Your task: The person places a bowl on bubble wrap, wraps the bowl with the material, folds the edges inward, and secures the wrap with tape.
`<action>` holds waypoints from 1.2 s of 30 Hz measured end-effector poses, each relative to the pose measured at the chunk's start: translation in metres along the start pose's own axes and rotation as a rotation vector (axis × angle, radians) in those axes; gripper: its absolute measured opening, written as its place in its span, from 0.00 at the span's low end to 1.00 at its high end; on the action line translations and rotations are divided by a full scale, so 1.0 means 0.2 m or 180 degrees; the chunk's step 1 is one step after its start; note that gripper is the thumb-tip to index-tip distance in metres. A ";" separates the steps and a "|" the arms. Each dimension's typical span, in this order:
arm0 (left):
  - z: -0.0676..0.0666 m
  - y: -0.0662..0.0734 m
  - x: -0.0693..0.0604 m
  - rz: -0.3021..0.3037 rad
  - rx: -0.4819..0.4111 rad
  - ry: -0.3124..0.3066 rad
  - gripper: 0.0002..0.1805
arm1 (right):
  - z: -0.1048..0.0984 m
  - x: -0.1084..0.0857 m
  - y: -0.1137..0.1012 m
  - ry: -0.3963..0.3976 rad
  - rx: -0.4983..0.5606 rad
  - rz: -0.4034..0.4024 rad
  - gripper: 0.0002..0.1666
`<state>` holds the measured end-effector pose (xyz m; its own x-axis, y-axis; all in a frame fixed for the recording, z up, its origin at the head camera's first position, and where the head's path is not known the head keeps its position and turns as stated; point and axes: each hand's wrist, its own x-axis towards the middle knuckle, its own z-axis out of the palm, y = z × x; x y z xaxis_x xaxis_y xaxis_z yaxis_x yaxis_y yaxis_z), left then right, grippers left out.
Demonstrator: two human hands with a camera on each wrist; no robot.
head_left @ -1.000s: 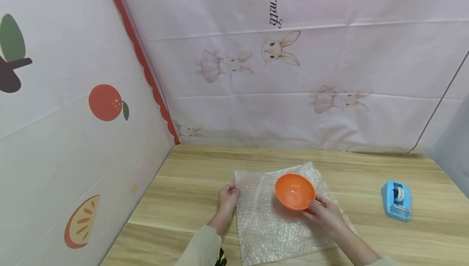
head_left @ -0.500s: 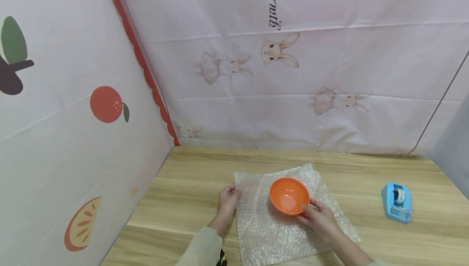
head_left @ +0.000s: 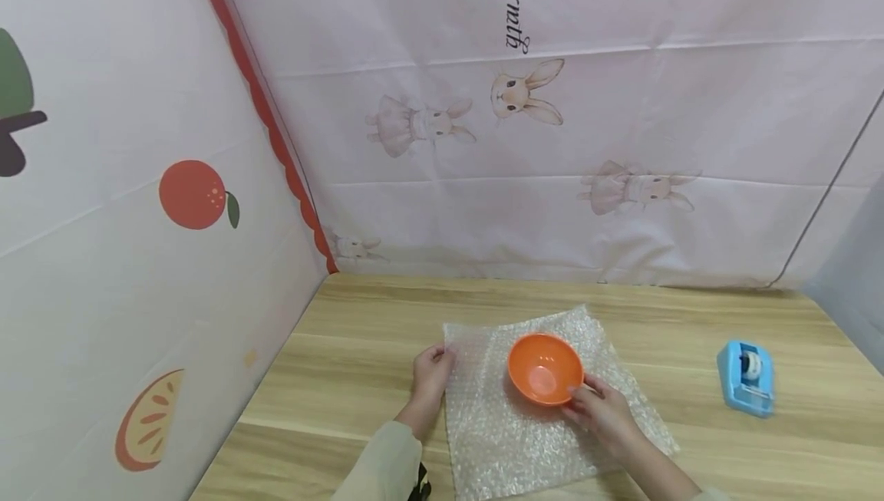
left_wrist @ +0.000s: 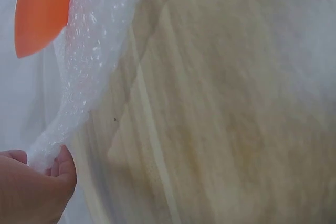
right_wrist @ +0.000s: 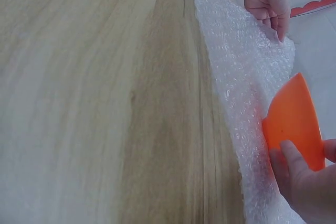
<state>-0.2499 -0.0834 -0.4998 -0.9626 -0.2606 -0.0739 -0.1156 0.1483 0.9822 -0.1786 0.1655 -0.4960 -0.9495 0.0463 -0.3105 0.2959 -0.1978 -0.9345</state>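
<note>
An orange bowl (head_left: 545, 369) stands upright on a sheet of bubble wrap (head_left: 511, 447), near its middle. My right hand (head_left: 604, 413) grips the bowl's near right side, thumb and fingers on its wall and rim. In the right wrist view the bowl (right_wrist: 295, 121) shows side-on, its base at the wrap. My left hand (head_left: 431, 375) pinches the far left edge of the wrap. The left wrist view shows that edge (left_wrist: 48, 148) lifted between thumb and fingers.
A blue tape dispenser (head_left: 747, 378) with a roll of tape stands on the wooden table (head_left: 345, 347) to the right. Printed fabric walls (head_left: 442, 240) rise behind the table and along its left side.
The bowl, in my right hand, has moved slightly left and nearer over the bubble wrap, then stays in place for the last half second. My left hand keeps its hold on the edge.
</note>
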 end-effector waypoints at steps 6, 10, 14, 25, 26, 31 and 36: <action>0.01 0.03 -0.01 0.0175 -0.0042 0.0020 0.15 | 0.00 0.00 -0.01 -0.0007 -0.0017 -0.0012 0.37; 0.02 0.06 -0.03 0.0272 -0.0119 -0.0007 0.14 | 0.00 0.00 0.00 -0.0016 0.0009 -0.0016 0.36; 0.03 0.08 -0.05 0.0357 -0.0144 -0.0010 0.13 | 0.00 0.00 -0.01 -0.0013 0.0024 -0.0001 0.36; 0.09 0.16 -0.11 0.0692 -0.0261 -0.0237 0.13 | 0.01 0.00 0.00 0.0010 0.0074 -0.0008 0.36; 0.09 0.17 -0.12 0.0716 -0.0258 -0.0260 0.13 | 0.01 0.00 0.00 0.0008 0.0075 -0.0009 0.36; 0.12 0.20 -0.16 0.0807 -0.0186 -0.0326 0.13 | 0.01 0.00 0.00 0.0010 0.0075 -0.0017 0.36; 0.15 0.23 -0.21 0.0949 -0.0093 -0.0364 0.13 | 0.01 0.00 0.00 0.0015 0.0069 -0.0022 0.36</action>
<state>-0.2228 -0.0360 -0.4559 -0.9745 -0.1006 0.2007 0.1813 0.1741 0.9679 -0.1784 0.1634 -0.4955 -0.9510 0.0522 -0.3047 0.2868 -0.2186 -0.9327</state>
